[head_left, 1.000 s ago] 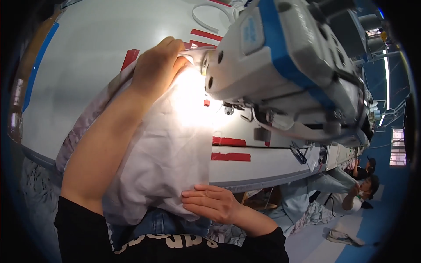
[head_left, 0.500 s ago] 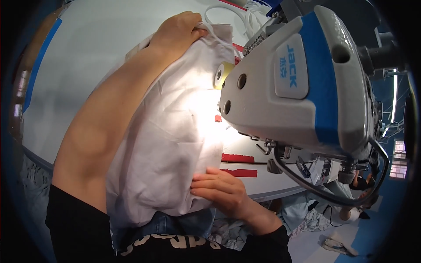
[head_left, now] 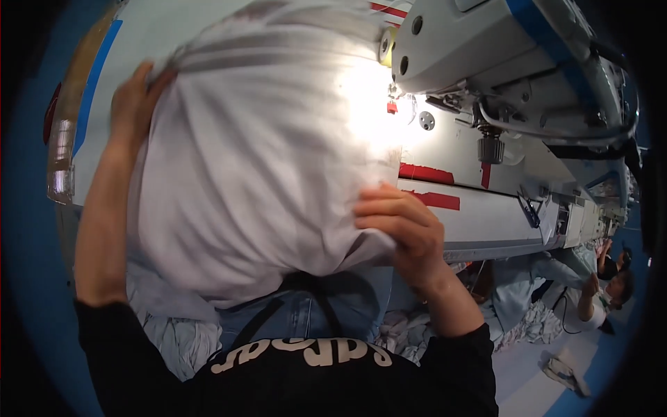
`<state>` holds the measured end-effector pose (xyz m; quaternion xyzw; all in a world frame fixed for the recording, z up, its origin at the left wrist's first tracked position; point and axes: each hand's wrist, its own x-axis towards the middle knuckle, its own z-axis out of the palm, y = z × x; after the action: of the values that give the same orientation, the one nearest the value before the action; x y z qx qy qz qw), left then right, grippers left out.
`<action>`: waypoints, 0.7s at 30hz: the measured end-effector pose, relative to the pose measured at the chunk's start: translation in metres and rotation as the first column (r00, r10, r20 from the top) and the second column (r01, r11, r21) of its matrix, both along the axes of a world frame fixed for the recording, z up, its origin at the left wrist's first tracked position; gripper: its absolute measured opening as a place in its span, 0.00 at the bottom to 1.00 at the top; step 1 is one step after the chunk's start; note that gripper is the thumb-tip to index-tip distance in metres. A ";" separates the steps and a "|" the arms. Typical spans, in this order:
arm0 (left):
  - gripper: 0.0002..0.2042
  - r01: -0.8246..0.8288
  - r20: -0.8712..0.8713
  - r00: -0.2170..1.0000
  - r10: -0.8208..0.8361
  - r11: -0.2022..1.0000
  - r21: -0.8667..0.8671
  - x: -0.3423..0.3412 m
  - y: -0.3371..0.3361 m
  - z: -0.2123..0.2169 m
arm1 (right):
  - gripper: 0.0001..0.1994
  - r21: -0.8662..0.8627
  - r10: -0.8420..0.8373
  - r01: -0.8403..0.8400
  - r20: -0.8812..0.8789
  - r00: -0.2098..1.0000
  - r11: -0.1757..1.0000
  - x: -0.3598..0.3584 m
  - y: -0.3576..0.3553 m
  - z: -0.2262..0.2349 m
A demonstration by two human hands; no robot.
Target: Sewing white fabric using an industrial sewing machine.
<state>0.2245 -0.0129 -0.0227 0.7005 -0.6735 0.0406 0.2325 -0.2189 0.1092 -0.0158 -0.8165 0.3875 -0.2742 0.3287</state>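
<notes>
White fabric (head_left: pixel 257 160), spread over sewing table (head_left: pixel 160 40) beside sewing machine (head_left: pixel 479 52): gripping its left edge with left hand (head_left: pixel 139 97); resting right hand (head_left: pixel 411 229) with bent fingers along right edge, cannot tell whether pinching.

The cloth (head_left: pixel 257 160) is off-white, the sewing machine (head_left: pixel 479 45) white and blue

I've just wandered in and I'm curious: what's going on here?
A person is handling a large pale cloth with both bare hands at a white and blue sewing machine. The left hand touches the cloth's left side; the right hand has its fingers on its lower right part. The left hand is blurred, so its grip is unclear. The cloth lies across the work table, brightly lit beside the machine.
</notes>
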 end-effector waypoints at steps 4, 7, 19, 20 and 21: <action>0.26 -0.011 0.166 0.986 0.013 1.000 -0.012 0.025 -0.131 -0.032 | 0.30 0.560 -0.361 -0.177 0.712 0.602 0.809 0.042 0.035 0.018; 0.25 -0.043 0.171 0.985 0.023 0.993 0.111 -0.011 -0.154 -0.014 | 0.34 0.540 0.094 -0.277 0.342 0.935 0.795 0.101 0.066 0.031; 0.26 0.222 -0.303 0.946 -0.119 0.915 0.336 -0.098 0.045 0.038 | 0.20 0.687 0.076 -0.405 0.456 0.887 0.604 0.058 0.122 0.004; 0.26 0.240 -0.223 0.957 -0.185 0.937 0.254 -0.095 0.043 0.043 | 0.22 0.903 -0.043 -0.328 0.353 0.935 0.276 0.061 0.135 -0.008; 0.25 0.120 -0.159 0.984 -0.083 0.962 0.244 -0.098 0.043 0.049 | 0.24 0.942 -0.105 -0.275 0.299 0.949 0.194 0.061 0.148 -0.018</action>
<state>0.1263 0.0305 0.0258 0.6899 -0.6893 -0.1094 0.1924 -0.1582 0.2570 -0.0341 -0.3915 0.3718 -0.0667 0.8391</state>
